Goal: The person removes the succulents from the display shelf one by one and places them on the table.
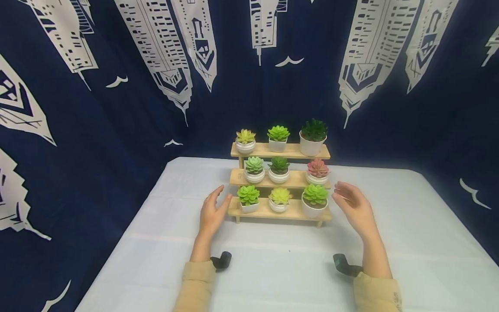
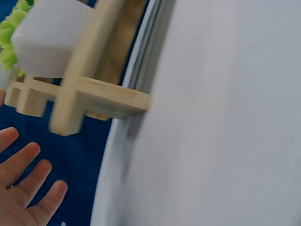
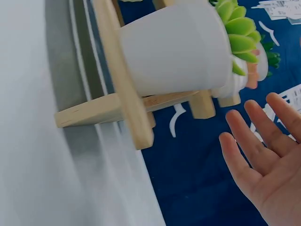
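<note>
A three-tier wooden stand [image 1: 286, 212] carries several potted succulents in white pots. My left hand [image 1: 211, 213] is beside its left end, fingers spread and nothing held; the nearest plant is a bright green succulent [image 1: 248, 195] in an angular pot on the bottom tier. At the right end my right hand [image 1: 355, 210] is level with the lower tiers, fingers loosely bent and holding nothing. Nearest to it are a green succulent [image 1: 315, 195] in a round pot and a reddish succulent [image 1: 318, 168] on the middle tier. Both wrist views show spread fingers apart from the stand.
The stand is toward the back of a table with a white cover [image 1: 273, 268]. Behind it hangs a dark blue cloth [image 1: 249, 99] printed with white buildings and birds. A dark green plant [image 1: 313, 130] stands at the top right, the tallest on the stand.
</note>
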{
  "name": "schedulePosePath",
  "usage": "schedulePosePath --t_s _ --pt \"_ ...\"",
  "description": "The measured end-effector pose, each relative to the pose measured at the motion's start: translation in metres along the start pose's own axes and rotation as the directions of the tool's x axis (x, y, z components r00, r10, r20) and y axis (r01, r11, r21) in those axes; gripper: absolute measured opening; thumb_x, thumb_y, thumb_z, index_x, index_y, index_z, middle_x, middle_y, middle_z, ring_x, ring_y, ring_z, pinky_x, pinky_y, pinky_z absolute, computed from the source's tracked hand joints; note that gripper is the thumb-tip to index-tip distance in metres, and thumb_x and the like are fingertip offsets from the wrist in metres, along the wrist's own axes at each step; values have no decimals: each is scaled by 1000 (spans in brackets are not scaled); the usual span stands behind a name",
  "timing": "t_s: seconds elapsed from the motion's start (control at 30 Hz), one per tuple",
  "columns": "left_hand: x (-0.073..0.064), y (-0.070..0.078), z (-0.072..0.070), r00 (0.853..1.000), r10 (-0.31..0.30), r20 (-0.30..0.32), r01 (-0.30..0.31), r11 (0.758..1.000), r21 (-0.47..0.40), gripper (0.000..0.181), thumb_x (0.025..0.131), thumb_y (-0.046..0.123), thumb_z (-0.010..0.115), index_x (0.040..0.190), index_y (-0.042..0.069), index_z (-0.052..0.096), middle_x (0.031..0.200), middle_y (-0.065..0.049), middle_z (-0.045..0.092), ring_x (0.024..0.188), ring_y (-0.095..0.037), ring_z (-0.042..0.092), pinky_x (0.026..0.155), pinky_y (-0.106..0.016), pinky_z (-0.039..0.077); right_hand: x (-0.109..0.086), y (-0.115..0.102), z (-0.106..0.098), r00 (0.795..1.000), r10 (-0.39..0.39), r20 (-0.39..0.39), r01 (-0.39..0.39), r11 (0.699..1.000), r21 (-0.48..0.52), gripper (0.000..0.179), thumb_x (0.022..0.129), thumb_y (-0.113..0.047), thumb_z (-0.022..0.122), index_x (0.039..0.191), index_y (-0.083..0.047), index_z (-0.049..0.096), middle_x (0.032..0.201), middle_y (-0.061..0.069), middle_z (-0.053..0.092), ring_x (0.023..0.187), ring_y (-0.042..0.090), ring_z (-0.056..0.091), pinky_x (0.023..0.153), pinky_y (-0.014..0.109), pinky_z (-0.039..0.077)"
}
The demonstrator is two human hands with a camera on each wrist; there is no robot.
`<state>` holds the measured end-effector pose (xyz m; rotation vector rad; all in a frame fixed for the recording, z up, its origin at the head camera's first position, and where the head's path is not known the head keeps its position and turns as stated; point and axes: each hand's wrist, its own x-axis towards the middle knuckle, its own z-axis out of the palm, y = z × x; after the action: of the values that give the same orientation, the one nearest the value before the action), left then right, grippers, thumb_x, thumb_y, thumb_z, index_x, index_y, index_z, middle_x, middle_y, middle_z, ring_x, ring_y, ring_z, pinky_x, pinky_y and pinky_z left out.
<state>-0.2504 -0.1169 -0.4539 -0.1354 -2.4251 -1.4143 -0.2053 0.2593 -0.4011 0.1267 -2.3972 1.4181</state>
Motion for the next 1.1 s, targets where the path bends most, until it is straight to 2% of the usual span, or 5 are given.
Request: schedulePosePath --t_s 0.13,0.4,0.67,0.87,1.1 --pt "-1 -9 7 999 -26 28 29 993 -115 48 93 36 58 132 8 51 128 -11 55 114 -26 53 95 -42 44 0 10 3 997 -9 75 3 997 73 57 90 -20 65 137 1 40 131 21 49 117 32 50 87 11 42" --pt "-2 -19 12 986 -126 110 152 949 -276 43 90 26 64 127 6 55 128 -12 56 113 -30 55 94 -41 45 2 27 10 977 1 214 -40 983 179 65 84 -10 72 136 3 36 132 25 45 101 0 53 84 14 46" --pt "-2 -30 20 965 -214 150 257 882 -396 37 87 18 67 120 2 60 127 -14 57 122 -30 48 87 -32 50 2 35 18 959 66 276 -108 984 140 76 80 -14 75 141 -1 31 137 22 42 117 33 50 86 21 47" --pt "-2 -33 23 963 -226 144 266 873 -409 35 87 17 66 119 2 61 121 -16 60 112 -29 54 76 -27 52 2 31 22 960 81 267 -110 989 97 82 78 -18 78 143 -3 29 140 23 39 121 41 45 97 50 40" --pt "-3 -33 22 963 -230 138 266 875 -405 35 87 17 67 118 2 62 111 -16 63 97 -21 60 73 -28 53 3 32 24 962 60 265 -80 995 67 80 78 -19 78 141 -1 33 137 24 42 118 42 47 96 52 41"
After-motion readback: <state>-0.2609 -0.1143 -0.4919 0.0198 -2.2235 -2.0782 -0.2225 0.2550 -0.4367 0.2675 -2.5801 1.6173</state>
